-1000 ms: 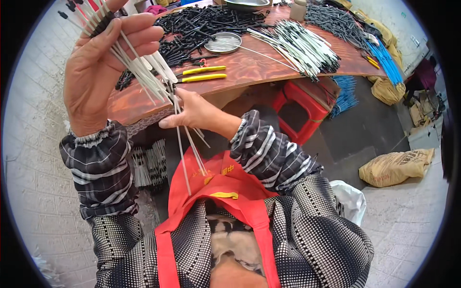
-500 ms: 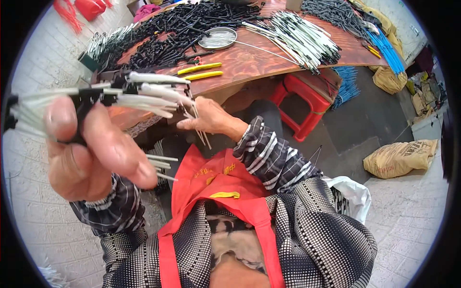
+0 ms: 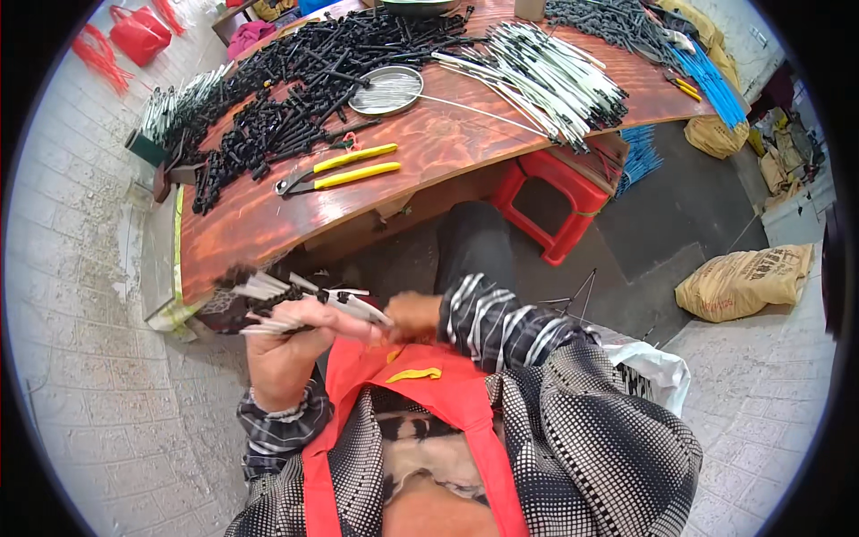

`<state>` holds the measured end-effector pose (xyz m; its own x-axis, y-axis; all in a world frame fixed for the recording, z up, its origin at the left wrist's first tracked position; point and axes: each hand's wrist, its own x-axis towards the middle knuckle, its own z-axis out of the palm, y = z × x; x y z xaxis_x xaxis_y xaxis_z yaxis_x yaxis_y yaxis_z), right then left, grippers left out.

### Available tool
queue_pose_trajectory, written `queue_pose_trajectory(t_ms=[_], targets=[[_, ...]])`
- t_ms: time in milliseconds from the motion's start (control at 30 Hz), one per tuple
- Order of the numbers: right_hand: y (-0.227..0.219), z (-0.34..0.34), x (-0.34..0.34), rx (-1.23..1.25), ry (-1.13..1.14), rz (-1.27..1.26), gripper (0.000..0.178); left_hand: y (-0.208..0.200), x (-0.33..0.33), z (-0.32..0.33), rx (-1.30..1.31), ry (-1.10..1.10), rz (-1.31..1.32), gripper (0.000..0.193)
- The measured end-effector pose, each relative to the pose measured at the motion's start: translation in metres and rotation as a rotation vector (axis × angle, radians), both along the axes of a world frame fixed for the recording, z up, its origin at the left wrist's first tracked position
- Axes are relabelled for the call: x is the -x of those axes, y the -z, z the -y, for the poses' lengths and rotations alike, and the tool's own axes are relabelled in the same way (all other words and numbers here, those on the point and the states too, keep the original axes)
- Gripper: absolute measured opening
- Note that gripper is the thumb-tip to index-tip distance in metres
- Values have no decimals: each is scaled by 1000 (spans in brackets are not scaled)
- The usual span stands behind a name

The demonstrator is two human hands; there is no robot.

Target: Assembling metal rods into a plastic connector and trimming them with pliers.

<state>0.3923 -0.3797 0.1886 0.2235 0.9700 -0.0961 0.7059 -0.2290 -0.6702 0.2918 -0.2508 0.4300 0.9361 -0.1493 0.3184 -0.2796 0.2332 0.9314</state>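
Observation:
Low over the red apron (image 3: 413,358), my left hand (image 3: 293,336) is closed round a bundle of thin white rods (image 3: 265,286) with black joints. The rods lie nearly level, and their far-left ends are blurred. My right hand (image 3: 414,317) is right beside the bundle's right-hand end, close to the left fingertips. Motion smears its fingers, so I cannot make out whether they grip anything. Yellow-handled cutting pliers (image 3: 344,168) lie on the wooden table (image 3: 259,228) ahead of my hands.
Black jointed parts (image 3: 295,107) are heaped on the table, beside a round metal dish (image 3: 386,91) of thin pins. White rods (image 3: 546,80) with black ends lie to its right. A red stool (image 3: 546,201) stands under the edge; a tan sack (image 3: 744,283) lies at right.
My left hand has come down and to the right, away from the camera, with the bundle. My right hand has dropped toward my lap. The pliers' heads now show.

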Motion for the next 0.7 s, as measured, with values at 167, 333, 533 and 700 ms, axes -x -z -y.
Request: queue_pose_trajectory(t_ms=[167,333,533,700], targets=[[-35,27,-37,138,119,-166,47,-7,-47,-19,-139,-90,-25,19],[-130,91,-105,-139,447,25,23,3,-96,-32,186,-128,-225,22],[-204,159,-227,-126,1154,342,17,9,-121,-41,198,-12,-271,23],[-198,177,-313,189,1258,633,19,11,-132,-42,246,10,-297,23]])
